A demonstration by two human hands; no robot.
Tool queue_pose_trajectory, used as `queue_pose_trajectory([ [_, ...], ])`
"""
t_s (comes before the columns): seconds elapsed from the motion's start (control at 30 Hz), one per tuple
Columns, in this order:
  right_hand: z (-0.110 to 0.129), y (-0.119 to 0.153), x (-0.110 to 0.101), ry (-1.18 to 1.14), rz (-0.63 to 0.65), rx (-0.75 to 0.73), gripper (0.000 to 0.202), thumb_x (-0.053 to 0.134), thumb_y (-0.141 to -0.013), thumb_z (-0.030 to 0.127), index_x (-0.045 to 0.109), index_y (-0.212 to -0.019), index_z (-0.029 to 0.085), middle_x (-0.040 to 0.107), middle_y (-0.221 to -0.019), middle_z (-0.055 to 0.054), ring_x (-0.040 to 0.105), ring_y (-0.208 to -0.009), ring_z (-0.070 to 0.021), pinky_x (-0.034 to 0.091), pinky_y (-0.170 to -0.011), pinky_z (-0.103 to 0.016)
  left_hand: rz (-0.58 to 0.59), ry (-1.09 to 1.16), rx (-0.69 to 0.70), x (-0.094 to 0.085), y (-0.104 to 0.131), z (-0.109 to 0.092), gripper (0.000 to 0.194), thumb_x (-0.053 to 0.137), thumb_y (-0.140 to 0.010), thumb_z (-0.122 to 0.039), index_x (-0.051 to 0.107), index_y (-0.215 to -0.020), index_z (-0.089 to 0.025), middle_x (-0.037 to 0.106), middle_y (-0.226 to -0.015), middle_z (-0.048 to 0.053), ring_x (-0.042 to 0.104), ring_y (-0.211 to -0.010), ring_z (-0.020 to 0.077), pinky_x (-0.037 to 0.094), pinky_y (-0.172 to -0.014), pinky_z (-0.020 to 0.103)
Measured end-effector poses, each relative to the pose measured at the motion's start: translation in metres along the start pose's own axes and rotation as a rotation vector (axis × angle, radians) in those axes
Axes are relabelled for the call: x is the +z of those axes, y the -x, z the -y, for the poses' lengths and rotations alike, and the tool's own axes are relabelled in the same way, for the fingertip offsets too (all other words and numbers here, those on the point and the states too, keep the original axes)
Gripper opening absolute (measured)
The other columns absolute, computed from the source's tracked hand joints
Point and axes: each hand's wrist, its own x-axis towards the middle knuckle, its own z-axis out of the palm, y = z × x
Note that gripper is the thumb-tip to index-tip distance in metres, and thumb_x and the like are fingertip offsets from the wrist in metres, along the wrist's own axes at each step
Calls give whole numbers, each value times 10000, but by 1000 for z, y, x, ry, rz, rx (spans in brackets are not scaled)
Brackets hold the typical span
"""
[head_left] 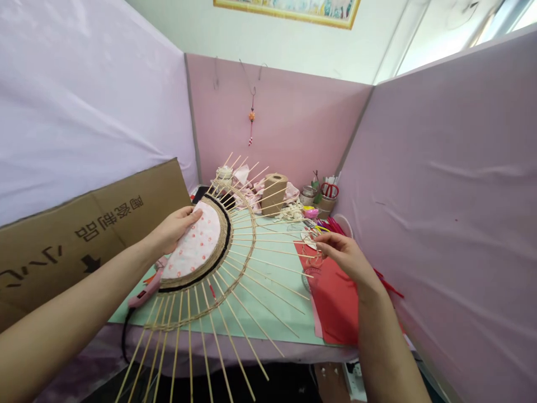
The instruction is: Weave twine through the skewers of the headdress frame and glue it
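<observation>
There was the green tabletop (308,330), spread below me, and a cardboard panel (138,224) stood at its left. And the stick fan (197,246): I had it over the left and middle, its long sticks reaching right and past the near edge, dotted cloth at its centre. To the right, a red sheet (331,302) lay flat. My left hand (178,226) was closed on the fan's clothed part, thumb on top. My right hand (344,254) was at the stick tips, fingers narrowed together; whether they gripped a stick, I couldn't tell. A brown roll (272,184) stood at the far middle, a pink tool (145,292) lay near left, and red-handled scissors (329,190) sat far right.
</observation>
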Motion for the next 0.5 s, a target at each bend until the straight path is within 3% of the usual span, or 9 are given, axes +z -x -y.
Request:
queue_pose_trajectory([
  [0.2, 24, 15, 4, 29, -72, -45, 278, 666, -761, 471, 667, -817, 199, 625, -728, -24, 523, -588, -128, 460, -548, -262, -13, -13, 22, -1, 1, 2, 141, 630, -810, -265, 620, -931, -193, 693, -740, 26, 664, -607, 149, 560, -603, 247],
  [0.4, 10, 10, 8, 5, -39, -25, 261, 678, -755, 449, 672, -828, 199, 621, -732, -24, 512, -599, -132, 439, -544, -260, -49, 34, -4, -1, 2, 0, 110, 615, -818, -237, 626, -918, -192, 709, -748, 43, 670, -589, 164, 561, -577, 259],
  [0.5, 4, 5, 21, -58, -20, -3, 233, 678, -753, 427, 673, -810, 201, 609, -703, -12, 514, -610, -135, 428, -564, -261, -64, 64, -24, 1, 3, -2, 88, 581, -843, -218, 629, -908, -182, 708, -736, 45, 669, -582, 161, 564, -572, 260],
])
